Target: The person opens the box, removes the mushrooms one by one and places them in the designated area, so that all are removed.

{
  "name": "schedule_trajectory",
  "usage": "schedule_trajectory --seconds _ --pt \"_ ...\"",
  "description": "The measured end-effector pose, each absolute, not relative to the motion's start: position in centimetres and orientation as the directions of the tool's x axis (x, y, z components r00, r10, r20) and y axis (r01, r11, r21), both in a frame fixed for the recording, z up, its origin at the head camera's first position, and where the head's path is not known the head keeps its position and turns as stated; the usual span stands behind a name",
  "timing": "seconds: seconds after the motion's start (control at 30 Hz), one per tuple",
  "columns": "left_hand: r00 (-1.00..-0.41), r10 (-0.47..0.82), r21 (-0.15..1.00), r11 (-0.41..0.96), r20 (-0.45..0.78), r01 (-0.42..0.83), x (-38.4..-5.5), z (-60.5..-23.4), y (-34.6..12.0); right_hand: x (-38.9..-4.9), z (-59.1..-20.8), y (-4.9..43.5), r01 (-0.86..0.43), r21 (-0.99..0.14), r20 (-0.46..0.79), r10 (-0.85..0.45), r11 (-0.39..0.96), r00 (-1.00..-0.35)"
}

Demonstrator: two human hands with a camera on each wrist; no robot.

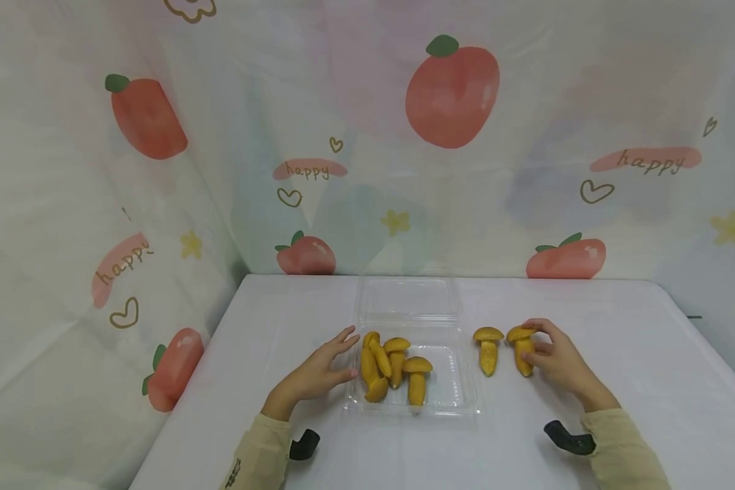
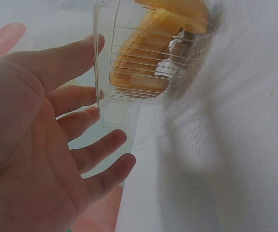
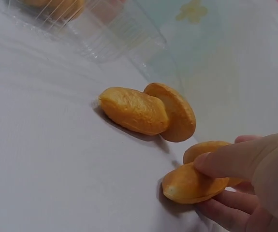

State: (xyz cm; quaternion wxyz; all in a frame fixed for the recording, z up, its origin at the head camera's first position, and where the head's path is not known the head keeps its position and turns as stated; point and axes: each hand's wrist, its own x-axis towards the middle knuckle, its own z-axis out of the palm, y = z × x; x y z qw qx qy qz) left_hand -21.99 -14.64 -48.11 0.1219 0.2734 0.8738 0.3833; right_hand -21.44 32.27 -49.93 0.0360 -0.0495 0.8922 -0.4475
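Observation:
On the white table, a clear plastic clamshell box (image 1: 450, 381) lies with its lid (image 1: 407, 299) folded back. Several yellow mushrooms (image 1: 416, 381) rest in its left and middle part. My left hand (image 1: 318, 371) is at the box's left rim with fingers spread; in the left wrist view the fingertips (image 2: 99, 44) touch or nearly touch the rim. My right hand (image 1: 554, 357) pinches a yellow mushroom (image 1: 523, 354) between thumb and fingers, right of the box. Another mushroom (image 3: 134, 111) lies on the table between that one and the box, cap away from me.
A white cloth covers the table (image 1: 404, 456). Behind and to the left hangs a curtain (image 1: 367, 204) printed with fruit, hearts and words. Dark curved pieces (image 1: 569, 439) stick out beside both sleeves (image 1: 625, 449).

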Motion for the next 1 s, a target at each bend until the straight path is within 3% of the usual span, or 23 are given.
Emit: schedule_trajectory --seconds 0.23,0.67,1.0 --pt "-0.820 0.572 0.736 0.555 0.000 0.387 -22.0 -47.9 -14.6 -21.6 -50.2 32.7 -0.069 -0.713 0.011 -0.087 0.698 -0.996" --pt "-0.822 0.569 0.732 0.564 -0.009 0.382 -21.9 -47.9 -14.7 -21.7 -50.2 33.3 -0.042 -0.786 -0.042 -0.121 0.617 -0.992" --pt "-0.826 0.563 0.738 0.568 -0.025 0.364 -21.8 -47.8 -14.6 -21.6 -50.3 33.2 -0.027 -0.782 -0.053 -0.109 0.623 -0.993"
